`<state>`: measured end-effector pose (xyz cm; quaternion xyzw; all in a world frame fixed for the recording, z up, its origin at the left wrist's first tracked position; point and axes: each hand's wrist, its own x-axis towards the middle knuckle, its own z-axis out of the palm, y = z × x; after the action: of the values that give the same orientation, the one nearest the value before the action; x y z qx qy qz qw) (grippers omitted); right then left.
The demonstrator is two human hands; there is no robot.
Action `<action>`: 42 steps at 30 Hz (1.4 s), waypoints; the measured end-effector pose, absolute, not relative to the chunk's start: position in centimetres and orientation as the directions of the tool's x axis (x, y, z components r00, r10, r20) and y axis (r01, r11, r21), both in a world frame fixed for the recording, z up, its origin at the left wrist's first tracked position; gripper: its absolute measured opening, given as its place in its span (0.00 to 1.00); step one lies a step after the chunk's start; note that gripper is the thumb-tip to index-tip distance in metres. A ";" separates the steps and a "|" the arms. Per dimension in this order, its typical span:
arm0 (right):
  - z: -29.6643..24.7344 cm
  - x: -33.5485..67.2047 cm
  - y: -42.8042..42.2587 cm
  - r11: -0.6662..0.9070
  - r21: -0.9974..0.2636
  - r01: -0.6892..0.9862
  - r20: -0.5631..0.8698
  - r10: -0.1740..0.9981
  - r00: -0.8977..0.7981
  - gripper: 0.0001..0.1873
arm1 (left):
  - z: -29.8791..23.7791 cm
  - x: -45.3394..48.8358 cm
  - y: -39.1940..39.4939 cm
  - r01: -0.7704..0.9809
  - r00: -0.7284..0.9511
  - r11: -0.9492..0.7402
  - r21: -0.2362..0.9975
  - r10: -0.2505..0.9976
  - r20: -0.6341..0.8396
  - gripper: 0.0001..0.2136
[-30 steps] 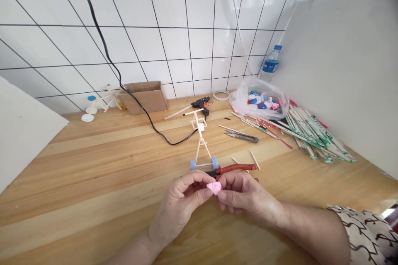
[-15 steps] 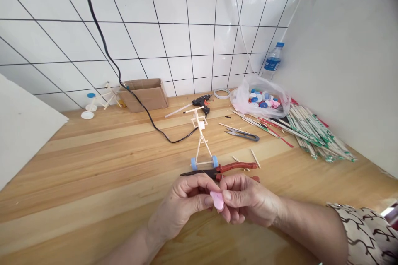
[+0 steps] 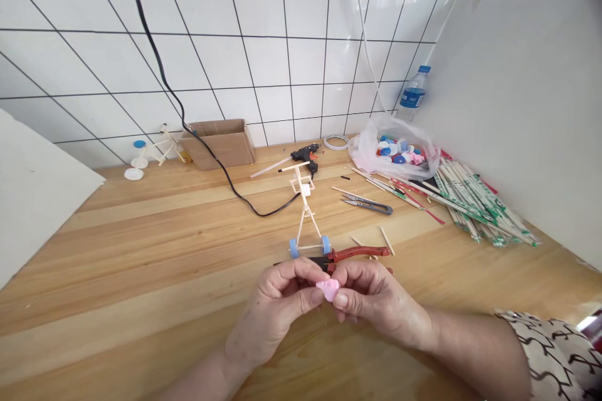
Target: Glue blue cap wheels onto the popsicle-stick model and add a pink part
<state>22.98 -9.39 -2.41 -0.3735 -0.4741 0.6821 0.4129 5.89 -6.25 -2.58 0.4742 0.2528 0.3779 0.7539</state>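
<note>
- The pink piece sits right between the two hands, pinched at the fingertips and held up over the table.
- The left hand has its grip closed on the piece from one side, and the right hand closes on it from the other, neither holding anything else.
- Against half a second ago, the piece has come up and now lies flatter, no longer hanging upright, and the hands cover more of the pliers.
- Just past the hands, red-handled pliers lie beside the blue-wheeled stick frame.
- Over at the back, a plastic bag is packed with bottle caps in blue, white, red and pink.
- A cardboard box stands by the wall, and its contents are hidden.
</note>
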 end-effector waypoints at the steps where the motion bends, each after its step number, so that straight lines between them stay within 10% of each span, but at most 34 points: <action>1: -2.5 22.9 -9.4 -0.197 -0.958 -0.208 -0.108 0.921 -0.374 0.15 | -2.5 6.0 -6.3 -0.335 0.594 0.263 0.905 0.804 -0.013 0.03; 12: -2.1 22.7 -9.3 -0.053 -0.983 -0.176 0.010 0.941 -0.339 0.14 | -3.3 5.7 -6.5 -0.259 0.485 0.173 0.950 0.874 -0.027 0.03; 21: -2.5 22.6 -10.3 0.239 -0.930 0.278 0.180 0.959 -0.220 0.12 | -2.1 6.2 -7.3 -0.141 0.382 -0.023 0.990 0.921 0.076 0.03; 42: -2.3 22.8 -10.2 0.193 -0.969 0.154 0.146 0.952 -0.270 0.12 | -2.3 6.2 -7.5 -0.184 0.383 0.026 0.983 0.923 0.048 0.04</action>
<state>22.80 -10.24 -2.31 -0.4290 -0.6445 0.4687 0.4253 6.20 -7.48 -2.34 0.5427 0.3403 0.4390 0.6301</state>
